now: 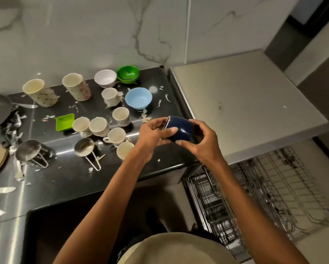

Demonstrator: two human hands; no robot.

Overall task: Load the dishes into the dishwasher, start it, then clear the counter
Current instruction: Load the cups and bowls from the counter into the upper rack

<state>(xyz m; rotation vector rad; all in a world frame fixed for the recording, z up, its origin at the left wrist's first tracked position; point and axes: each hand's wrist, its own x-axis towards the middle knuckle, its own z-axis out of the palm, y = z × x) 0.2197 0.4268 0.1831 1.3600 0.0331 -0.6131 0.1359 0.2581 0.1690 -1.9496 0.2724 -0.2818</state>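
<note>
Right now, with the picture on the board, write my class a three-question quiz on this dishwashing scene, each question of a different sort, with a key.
1. True or false: the dark blue bowl rests on the counter.
2. Which lies nearest the dishwasher rack? A. light blue bowl B. green bowl C. green square dish
3. Fill in: the blue bowl is gripped by ____ hands.

Key: 1 false, since left hand and right hand hold it up; 2 A; 3 both.
</note>
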